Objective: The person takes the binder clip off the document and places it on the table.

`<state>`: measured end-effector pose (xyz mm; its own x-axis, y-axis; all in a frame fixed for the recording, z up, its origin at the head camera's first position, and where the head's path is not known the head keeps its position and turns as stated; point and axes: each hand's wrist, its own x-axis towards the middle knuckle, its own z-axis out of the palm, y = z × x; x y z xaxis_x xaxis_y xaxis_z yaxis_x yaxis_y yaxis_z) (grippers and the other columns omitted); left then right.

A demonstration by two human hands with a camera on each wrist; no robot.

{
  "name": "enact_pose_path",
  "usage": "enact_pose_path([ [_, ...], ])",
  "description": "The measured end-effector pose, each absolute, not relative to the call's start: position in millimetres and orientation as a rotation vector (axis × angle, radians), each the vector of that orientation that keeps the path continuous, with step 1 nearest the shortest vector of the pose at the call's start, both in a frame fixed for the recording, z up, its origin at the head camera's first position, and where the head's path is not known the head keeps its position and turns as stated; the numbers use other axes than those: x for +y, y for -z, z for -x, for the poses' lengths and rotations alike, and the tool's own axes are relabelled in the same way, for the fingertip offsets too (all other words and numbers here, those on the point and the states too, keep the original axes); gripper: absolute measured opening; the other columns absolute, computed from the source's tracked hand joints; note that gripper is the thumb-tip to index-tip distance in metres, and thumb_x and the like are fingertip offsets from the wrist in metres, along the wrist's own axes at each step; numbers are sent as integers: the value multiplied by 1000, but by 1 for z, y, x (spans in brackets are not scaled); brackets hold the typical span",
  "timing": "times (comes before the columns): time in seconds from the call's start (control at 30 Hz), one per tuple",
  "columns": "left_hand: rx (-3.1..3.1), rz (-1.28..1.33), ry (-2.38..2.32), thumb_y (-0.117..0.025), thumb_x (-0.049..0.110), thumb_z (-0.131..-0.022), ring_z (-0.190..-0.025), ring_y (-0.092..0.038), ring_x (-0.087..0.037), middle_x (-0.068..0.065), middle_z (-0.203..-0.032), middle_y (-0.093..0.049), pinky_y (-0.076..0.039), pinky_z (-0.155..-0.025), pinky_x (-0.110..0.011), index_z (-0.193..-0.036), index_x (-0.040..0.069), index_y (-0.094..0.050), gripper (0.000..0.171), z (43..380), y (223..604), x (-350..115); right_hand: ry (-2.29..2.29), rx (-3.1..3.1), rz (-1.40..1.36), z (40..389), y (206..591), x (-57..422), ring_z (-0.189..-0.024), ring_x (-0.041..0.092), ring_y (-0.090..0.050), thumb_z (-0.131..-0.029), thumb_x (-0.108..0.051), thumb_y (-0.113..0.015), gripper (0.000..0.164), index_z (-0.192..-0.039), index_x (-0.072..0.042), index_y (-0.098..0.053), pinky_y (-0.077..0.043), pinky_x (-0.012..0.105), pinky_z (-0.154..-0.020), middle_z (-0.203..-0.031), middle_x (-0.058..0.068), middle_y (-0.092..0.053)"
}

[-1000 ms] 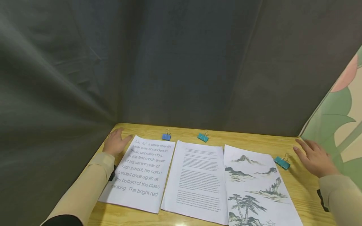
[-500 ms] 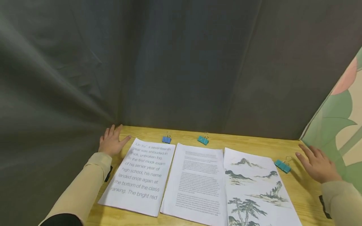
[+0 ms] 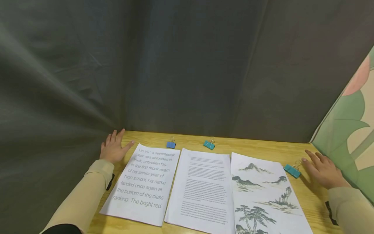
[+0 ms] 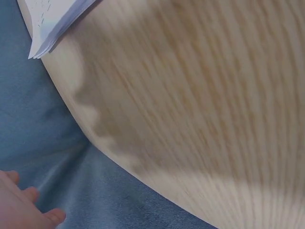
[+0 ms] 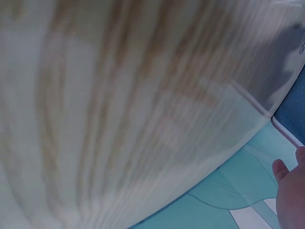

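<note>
My left hand (image 3: pixel 113 149) has its fingers spread at the table's far left corner, beside a sheet with large print (image 3: pixel 142 185). Holding nothing, my right hand (image 3: pixel 325 169) has extended fingers over the right side, its thumb close to a teal binder clip (image 3: pixel 292 171). A stack of small-print pages (image 3: pixel 201 191) lies in the middle, and to its right a sheet with ink landscape drawings (image 3: pixel 263 191). Behind the papers sit a blue binder clip (image 3: pixel 171 145) and another teal binder clip (image 3: pixel 209 145). Both wrist views show wood grain and part of each hand.
The wooden table (image 3: pixel 187 139) is backed by a dark grey curtain (image 3: pixel 187 71), which also hangs along its left side. On the right stands a panel with a leaf and flower pattern (image 3: pixel 350 113). Paper corners (image 4: pixel 57 24) show in the left wrist view.
My left hand has shifted slightly left and its fingers have spread. My right hand moved slightly right, then back toward the teal clip. The papers and clips stay in place.
</note>
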<state>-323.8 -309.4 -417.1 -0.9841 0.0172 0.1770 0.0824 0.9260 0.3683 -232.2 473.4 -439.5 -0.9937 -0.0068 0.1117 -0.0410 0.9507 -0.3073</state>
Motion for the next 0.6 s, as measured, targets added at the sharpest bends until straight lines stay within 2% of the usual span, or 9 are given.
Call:
enact_pose_path([
  [0.13,-2912,71,535,-32,74,-90,-138,-1,-54,-27,-157,-1,-3,-101,-73,-156,17,-4,92,328,415,-309,-503,-2988,-55,237,433,473,-119,68,-17,-104,-43,-28,69,-152,1,-5,-18,78,-82,-140,46,-15],
  [0.23,-2920,79,542,-29,74,-90,-138,-5,-53,-28,-156,-5,-9,-101,-73,-156,16,-5,91,331,402,-299,-501,-2913,-41,235,412,474,-120,68,-17,-104,-39,-26,66,-152,1,-5,-18,77,-87,-141,46,-15],
  [0.33,-2949,129,655,-29,71,-92,-138,-9,-54,-30,-155,-9,-13,-103,-70,-156,13,-5,89,335,376,-285,-590,-2789,-25,229,386,464,-129,63,-10,-105,-34,-24,62,-152,1,-3,-12,74,-96,-146,43,-8],
  [0.43,-3000,171,854,-30,68,-94,-138,-11,-52,-29,-155,-10,-15,-106,-66,-156,11,-3,88,329,351,-274,-790,-2659,-63,213,360,436,-138,55,-1,-106,-28,-22,58,-153,-1,-2,-4,69,-104,-153,35,-1],
  [0.53,-3085,171,1022,-33,65,-95,-142,-7,-45,-24,-158,-6,-12,-110,-61,-155,11,2,88,313,336,-267,-982,-2532,-167,192,336,396,-144,39,-4,-106,-22,-24,54,-155,-8,-7,-2,56,-113,-157,25,-7],
  [0.6,-3150,173,1107,-37,58,-97,-144,-5,-41,-22,-158,-3,-11,-111,-58,-155,12,5,85,301,331,-264,-1166,-2447,-252,177,321,367,-144,24,-13,-106,-20,-25,51,-155,-13,-15,-6,37,-116,-155,14,-20],
])
